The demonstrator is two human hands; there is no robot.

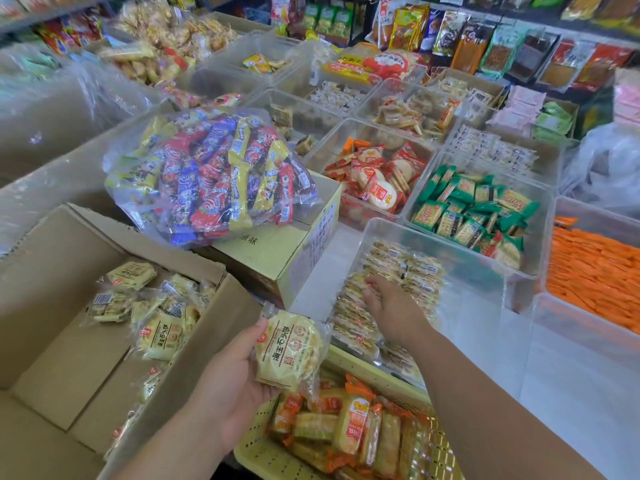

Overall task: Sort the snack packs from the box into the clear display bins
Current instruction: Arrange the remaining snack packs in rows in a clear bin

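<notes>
Two hands in frame. Left hand (228, 386), lower centre, grips one pale yellow flat snack pack with a round biscuit inside (289, 351): thumb on its left edge, fingers curled underneath. The pack is held in the air between box and bin, just above the top edge of a yellow perforated plastic basket (256, 455). Printed face is to the camera, long axis near vertical in frame, top crimp leaning slightly left, bottom crimp lower right.

Right hand (391, 306), centre right, reaches into a clear rectangular plastic display bin (433, 244). It is palm down, fingers roughly straight and slightly spread, tips resting on rows of matching packs (412, 271) that stand on edge. It grips nothing.

Open brown cardboard box (52, 271) fills the lower left; loose identical yellow packs (156, 306) lie in it at mixed angles, some face up.

The basket holds orange-wrapped snacks. Left of centre, a clear bag of red, blue and yellow packets (207, 174) sits on a closed pale carton (277, 258). More clear bins of snacks fill the upper right.
</notes>
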